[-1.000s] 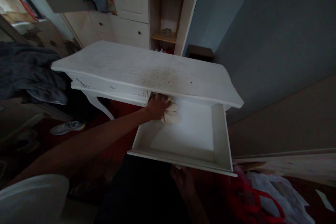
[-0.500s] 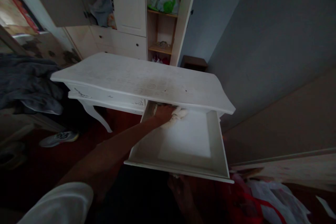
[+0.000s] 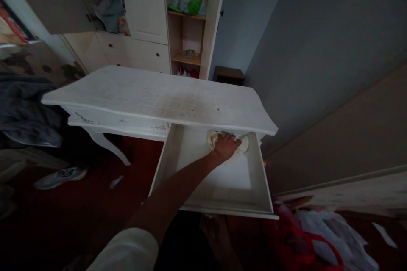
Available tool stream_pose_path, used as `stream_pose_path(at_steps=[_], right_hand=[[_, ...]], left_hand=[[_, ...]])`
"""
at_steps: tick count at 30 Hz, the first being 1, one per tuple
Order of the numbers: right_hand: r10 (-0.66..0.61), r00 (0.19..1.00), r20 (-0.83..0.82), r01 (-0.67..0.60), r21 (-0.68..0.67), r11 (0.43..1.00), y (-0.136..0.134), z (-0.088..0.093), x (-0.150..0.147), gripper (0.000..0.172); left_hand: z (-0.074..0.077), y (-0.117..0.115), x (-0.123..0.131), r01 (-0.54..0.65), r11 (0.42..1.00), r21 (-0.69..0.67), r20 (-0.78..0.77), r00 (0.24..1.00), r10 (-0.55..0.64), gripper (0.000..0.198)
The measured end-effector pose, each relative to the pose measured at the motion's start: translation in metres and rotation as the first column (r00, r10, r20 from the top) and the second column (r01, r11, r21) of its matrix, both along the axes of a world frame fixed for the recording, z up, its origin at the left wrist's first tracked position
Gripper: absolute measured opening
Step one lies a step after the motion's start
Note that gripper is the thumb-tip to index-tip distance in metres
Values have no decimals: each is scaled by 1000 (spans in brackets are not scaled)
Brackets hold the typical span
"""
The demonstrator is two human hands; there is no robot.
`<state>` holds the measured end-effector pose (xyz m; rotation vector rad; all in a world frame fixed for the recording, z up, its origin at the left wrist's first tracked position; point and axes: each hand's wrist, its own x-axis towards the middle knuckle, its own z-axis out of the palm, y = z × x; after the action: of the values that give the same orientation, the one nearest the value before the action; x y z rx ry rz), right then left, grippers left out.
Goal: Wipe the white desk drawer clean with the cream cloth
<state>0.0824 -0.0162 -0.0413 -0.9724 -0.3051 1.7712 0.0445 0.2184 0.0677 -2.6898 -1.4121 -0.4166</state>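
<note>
A white drawer (image 3: 267, 178) is pulled out of a white desk (image 3: 127, 89). Inside it, near the back right corner, my left hand (image 3: 226, 146) presses on a crumpled cream cloth (image 3: 244, 144), fingers curved over it. The left forearm reaches across the drawer's left side and front edge. Below the drawer front, in deep shadow, my right hand (image 3: 213, 230) has its fingers bent up against the front's lower edge. What exactly those fingers grip is mostly hidden. Dark smudges mark the desktop above the drawer.
Behind the desk stands a white cabinet (image 3: 148, 12) with open doors and bagged items on its shelves. Dark clothing (image 3: 28, 106) is heaped at the left. A shoe (image 3: 60, 178) lies on the red floor. Plastic bags (image 3: 337, 237) sit at the lower right.
My left hand has slid the cloth rightward along the back of the drawer, from its left corner to near the right side. The right hand stays under the drawer front. The view has shifted slightly.
</note>
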Motion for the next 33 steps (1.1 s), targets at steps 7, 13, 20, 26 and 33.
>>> stream_pose_path(at_steps=[7, 13, 20, 26, 33], right_hand=[[28, 1000, 8, -28, 37, 999, 2, -2, -2, 32], [3, 1000, -12, -3, 50, 999, 2, -6, -3, 34], [49, 999, -2, -49, 53, 997, 0, -6, 2, 35], [51, 998, 29, -54, 91, 994, 3, -18, 0, 44], [219, 965, 145, -246, 207, 947, 2, -5, 11, 56]], left_hand=[[-3, -12, -15, 354, 934, -47, -130, 925, -357, 36], [39, -20, -59, 272, 957, -97, -47, 960, -277, 45], [137, 12, -132, -49, 975, 215, 171, 985, 12, 46], [155, 55, -188, -367, 899, 239, 207, 924, 322, 51], [93, 73, -220, -453, 890, 50, 244, 870, 429, 71]])
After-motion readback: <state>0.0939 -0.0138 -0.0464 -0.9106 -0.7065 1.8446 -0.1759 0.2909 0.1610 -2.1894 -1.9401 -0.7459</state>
